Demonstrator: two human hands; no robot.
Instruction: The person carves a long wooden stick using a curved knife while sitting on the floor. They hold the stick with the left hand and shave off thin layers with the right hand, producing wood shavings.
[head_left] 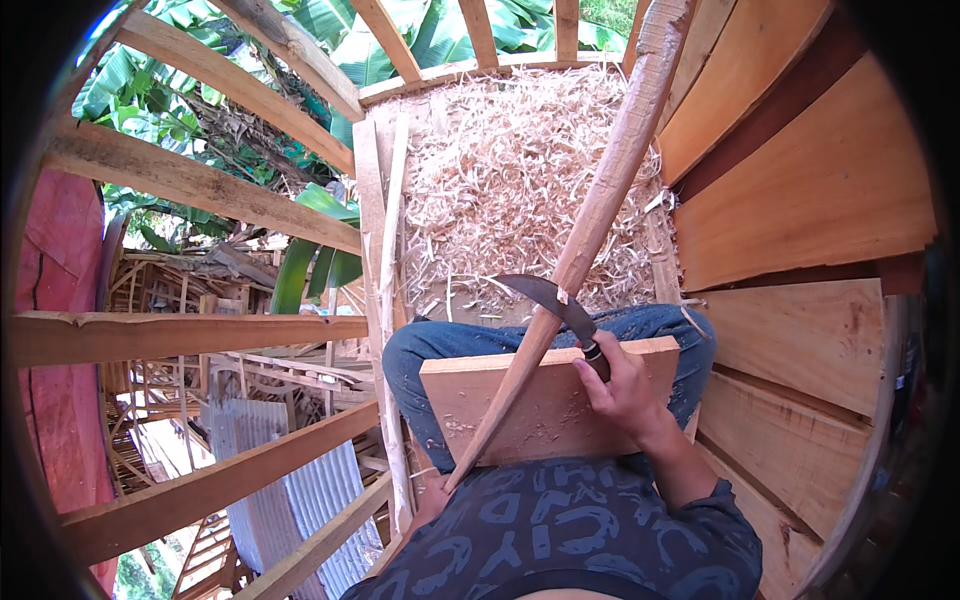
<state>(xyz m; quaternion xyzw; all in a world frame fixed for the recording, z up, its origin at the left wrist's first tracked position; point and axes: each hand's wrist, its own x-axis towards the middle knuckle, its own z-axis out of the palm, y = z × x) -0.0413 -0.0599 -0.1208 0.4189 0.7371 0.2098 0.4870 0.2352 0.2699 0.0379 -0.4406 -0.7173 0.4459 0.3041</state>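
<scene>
My right hand (627, 393) is closed round the dark handle of a knife with a curved blade (541, 292). The blade lies against a long wooden pole (590, 222), with a small pale sliver at the contact. From beside my waist the pole slants up and away to the far right, crossing a wooden board (545, 405) on my lap. Down at the pole's near end my left hand (433, 497) grips it, its fingers partly hidden by the pole and my shirt.
Curly wood shavings (520, 180) cover the floor ahead of my knees. Plank walling (800, 190) rises close on the right. Spaced wooden slats (200, 328) form an open side on the left, with corrugated sheets (325, 505) below. A thin pale strip (389, 220) stands by my left knee.
</scene>
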